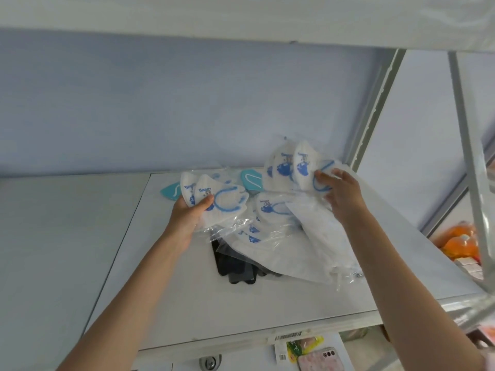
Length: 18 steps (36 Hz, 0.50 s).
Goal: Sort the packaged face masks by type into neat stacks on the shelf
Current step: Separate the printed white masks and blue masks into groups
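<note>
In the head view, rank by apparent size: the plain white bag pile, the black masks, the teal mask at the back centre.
1. plain white bag pile
2. black masks, partly covered, so true extent unsure
3. teal mask, farther away, partly hidden

We see white face masks with blue print (214, 199), sealed in clear plastic, fanned upright at the left of a white shelf (166, 290). A similar bunch (300, 167) stands raised at right. More packets (267, 231) lie loosely heaped between them, over black masks (227, 266); two teal masks (250, 179) lie behind.
</note>
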Tool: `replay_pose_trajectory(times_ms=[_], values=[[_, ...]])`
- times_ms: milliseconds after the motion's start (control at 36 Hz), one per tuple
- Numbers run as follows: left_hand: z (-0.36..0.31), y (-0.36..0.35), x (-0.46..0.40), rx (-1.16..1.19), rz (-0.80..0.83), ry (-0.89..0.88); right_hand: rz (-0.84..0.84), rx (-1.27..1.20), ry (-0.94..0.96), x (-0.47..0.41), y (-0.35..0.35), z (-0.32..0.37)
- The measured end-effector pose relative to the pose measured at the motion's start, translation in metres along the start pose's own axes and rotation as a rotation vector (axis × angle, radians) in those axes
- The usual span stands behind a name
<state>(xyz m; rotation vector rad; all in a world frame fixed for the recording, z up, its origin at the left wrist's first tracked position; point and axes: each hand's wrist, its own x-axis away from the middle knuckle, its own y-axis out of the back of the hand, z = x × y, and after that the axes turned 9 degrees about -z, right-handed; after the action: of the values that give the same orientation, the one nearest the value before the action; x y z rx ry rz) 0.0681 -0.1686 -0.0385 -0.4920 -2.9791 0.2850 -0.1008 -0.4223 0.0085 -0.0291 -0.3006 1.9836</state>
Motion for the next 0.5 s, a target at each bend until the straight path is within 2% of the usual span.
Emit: replay_pose_trajectory(times_ms=[139,194,278,417,500], values=[[-0.001,-0.016,0.003,-0.016,0.02,-0.018,0.146,-0.061,-0.109,0.02,-0.031,-0.021],[-0.005,-0.022,0.007,0.028,0.06,0.026,0.111,0.024,-0.121,0.025,-0.042,-0.032],[-0.009,-0.027,0.014,0.022,0.135,0.072,0.066,0.235,-0.061,0.035,-0.056,-0.041],[-0.008,-0.026,0.018,-0.027,0.164,-0.027,0.102,0.346,0.115,0.044,-0.072,-0.057],[-0.009,-0.016,0.014,-0.005,0.179,-0.04,0.177,0.407,0.075,0.047,-0.078,-0.056]])
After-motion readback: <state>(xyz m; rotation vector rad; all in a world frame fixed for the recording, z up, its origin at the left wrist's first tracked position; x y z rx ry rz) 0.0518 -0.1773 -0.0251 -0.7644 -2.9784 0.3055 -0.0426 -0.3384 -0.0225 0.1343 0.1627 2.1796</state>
